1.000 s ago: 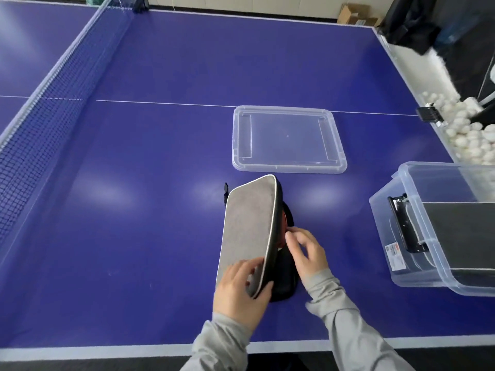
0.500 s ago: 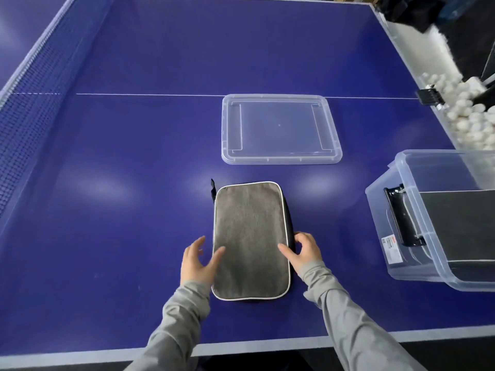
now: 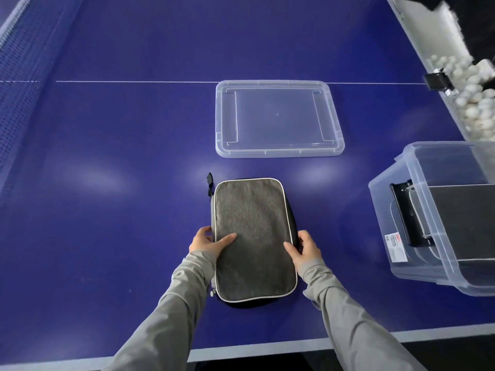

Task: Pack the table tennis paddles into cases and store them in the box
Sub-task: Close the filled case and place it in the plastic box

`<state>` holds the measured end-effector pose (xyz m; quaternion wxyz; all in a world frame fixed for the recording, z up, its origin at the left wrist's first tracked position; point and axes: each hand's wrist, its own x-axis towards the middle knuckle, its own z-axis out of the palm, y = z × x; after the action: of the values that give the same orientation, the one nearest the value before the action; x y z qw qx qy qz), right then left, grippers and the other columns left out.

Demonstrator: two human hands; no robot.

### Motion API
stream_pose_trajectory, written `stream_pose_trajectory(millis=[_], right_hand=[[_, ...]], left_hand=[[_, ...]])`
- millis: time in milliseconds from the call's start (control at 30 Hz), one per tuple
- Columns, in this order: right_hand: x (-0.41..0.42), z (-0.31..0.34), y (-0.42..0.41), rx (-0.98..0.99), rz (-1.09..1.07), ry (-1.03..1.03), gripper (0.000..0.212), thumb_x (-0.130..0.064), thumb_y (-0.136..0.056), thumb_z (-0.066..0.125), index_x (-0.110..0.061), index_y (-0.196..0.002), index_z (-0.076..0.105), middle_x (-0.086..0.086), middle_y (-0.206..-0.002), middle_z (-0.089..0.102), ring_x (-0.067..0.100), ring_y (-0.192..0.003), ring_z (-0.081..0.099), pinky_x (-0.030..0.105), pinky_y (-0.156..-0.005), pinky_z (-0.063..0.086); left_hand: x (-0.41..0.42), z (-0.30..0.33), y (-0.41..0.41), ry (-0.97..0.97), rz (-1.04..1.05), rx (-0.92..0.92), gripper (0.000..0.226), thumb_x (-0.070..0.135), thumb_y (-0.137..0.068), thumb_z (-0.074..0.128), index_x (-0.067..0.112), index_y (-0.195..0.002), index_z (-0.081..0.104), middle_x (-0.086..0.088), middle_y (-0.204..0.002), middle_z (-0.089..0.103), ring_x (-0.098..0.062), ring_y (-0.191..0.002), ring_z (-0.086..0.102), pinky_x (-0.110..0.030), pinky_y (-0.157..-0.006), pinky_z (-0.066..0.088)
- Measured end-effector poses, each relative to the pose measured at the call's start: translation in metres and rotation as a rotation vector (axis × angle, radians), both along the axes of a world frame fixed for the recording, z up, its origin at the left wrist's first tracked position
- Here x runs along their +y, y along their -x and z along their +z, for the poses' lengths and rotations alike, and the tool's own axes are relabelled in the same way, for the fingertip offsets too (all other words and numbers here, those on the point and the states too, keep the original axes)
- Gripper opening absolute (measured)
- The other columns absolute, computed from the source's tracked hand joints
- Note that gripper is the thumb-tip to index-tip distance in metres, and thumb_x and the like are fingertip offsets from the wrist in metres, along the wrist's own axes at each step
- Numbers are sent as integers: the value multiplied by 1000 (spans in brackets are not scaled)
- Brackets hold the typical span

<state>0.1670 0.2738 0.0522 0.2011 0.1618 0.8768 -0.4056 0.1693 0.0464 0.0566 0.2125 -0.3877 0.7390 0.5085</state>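
Observation:
A grey paddle case (image 3: 254, 231) with white piping lies flat on the blue table (image 3: 107, 210), its flap down; no paddle shows. My left hand (image 3: 206, 243) holds its left edge, thumb on top. At the right edge my right hand (image 3: 305, 250) does the same, fingers curled over the side. A zipper pull (image 3: 213, 291) hangs at the case's near left corner. The clear storage box (image 3: 401, 215) stands to the right with another dark case (image 3: 468, 223) inside it.
The box's clear lid (image 3: 276, 119) lies flat just beyond the case. A white trough of table tennis balls (image 3: 476, 103) runs along the far right edge. The net (image 3: 16, 76) borders the left side. The table's near edge is right below my forearms.
The raised flap has been laid down over the case, hiding the red paddle. Both hands shifted from the flap to the case's two side edges.

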Motion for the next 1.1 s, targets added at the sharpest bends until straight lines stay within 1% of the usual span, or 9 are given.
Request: stream_pose_trajectory(millis=[100,200,300,500,667,767,867,1000,1100], right_hand=[[-3,-3,-2,3,15,-27,39,-20,-89,59,0,-121,46,17,-110,60,32,-101,56,34,-87,44],[-1,-4,-3,12,4,-26,39,-18,-89,58,-2,-123,47,16,-114,60,31,-104,56,34,-89,44],[2,-4,-2,13,17,-17,39,-16,-89,58,-3,-124,47,16,-117,59,29,-106,56,34,-91,45],[5,-6,-4,18,-59,22,41,-13,-89,58,-4,-128,46,14,-127,56,28,-122,50,29,-95,39],[11,-1,-7,43,-100,45,45,-13,-88,60,-6,-130,43,14,-127,56,30,-117,54,35,-98,42],[10,14,-18,244,-141,4,52,-11,-84,65,-4,-130,44,18,-123,54,32,-107,56,37,-91,43],[3,35,-46,597,-111,-243,40,-26,-83,64,-8,-118,56,9,-111,58,25,-103,53,40,-81,41],[-25,50,-91,839,71,-286,22,-39,-84,58,-18,-91,59,-5,-86,58,17,-82,53,35,-69,37],[-56,50,-103,851,190,-292,32,-46,-83,57,-14,-78,61,-3,-73,57,17,-70,51,31,-63,33]], left_hand=[[0,-1,2,-72,24,3,70,33,-66,84,14,-123,49,-8,-110,61,-27,-100,61,-38,-93,49],[3,-3,1,-199,55,42,59,28,-68,83,12,-116,53,-8,-111,64,-26,-98,62,-40,-92,50],[7,-5,-2,-220,70,103,53,26,-69,82,14,-112,54,-7,-107,64,-25,-95,63,-38,-88,51],[15,-2,-7,-244,75,216,74,30,-58,86,23,-120,47,2,-106,61,-16,-94,62,-32,-81,50],[21,3,-8,-242,153,270,77,19,-62,87,28,-126,45,1,-111,62,-19,-95,63,-37,-86,53],[26,8,-11,-242,244,275,78,23,-58,88,30,-123,45,1,-105,62,-17,-88,63,-32,-77,52],[30,14,-10,-220,405,271,71,23,-63,86,30,-119,44,5,-94,60,-9,-77,60,-22,-64,46],[29,26,-1,-269,663,264,76,28,-63,84,23,-125,41,4,-99,56,-14,-84,58,-31,-78,45],[27,33,6,-322,816,299,81,26,-62,85,20,-127,38,9,-90,51,-8,-79,55,-32,-78,44]])
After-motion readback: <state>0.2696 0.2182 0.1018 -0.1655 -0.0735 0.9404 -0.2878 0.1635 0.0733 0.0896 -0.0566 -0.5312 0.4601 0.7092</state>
